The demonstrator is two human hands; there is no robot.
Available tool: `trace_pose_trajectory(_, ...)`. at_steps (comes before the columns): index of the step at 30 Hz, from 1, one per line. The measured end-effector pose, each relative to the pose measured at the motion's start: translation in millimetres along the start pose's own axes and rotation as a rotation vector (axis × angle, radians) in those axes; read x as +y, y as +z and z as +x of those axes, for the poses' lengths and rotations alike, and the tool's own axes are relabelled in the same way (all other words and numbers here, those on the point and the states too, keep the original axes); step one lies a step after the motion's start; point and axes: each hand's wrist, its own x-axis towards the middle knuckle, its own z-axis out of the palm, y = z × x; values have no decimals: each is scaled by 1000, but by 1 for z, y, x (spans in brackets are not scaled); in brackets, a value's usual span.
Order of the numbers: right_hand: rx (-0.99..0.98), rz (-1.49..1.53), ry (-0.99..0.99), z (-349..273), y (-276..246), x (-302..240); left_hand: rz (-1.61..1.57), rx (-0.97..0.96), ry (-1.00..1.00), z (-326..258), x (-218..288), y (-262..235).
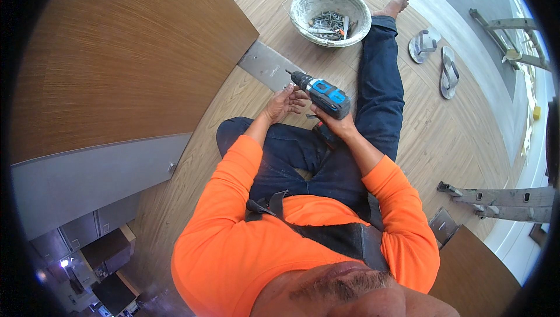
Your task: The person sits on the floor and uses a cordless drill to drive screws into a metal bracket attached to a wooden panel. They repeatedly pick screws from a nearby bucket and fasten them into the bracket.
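Observation:
A black and blue cordless drill is gripped in my right hand, its bit pointing forward and left. Just left of the chuck is my left hand, thumb and forefinger drawn together and the other fingers loosely extended. Something small may be at those fingertips, too small to make out. Beyond them, a grey metal plate lies on the floor by the corner of a large brown wood-grain panel. I see no contact between the bit and the plate.
A dirty white bucket holding screws and small hardware stands by my outstretched right leg. Two grey sandals lie to the right. Ladder parts stand at the right edge. Dark cabinets appear at lower left.

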Motion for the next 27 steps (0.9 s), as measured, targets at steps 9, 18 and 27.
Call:
trace_pose_trajectory(9, -53, -21, -55, 4, -1, 1, 67, -33, -4, 3, -3, -4)
trace_pose_trajectory(18, -110, 74, -78, 6, -1, 1, 43, -89, -13, 2, -8, -8)
trace_pose_trajectory(27, -75, 169, -141, 4, -5, -10, 171, 34, 83, -1, -5, 10)
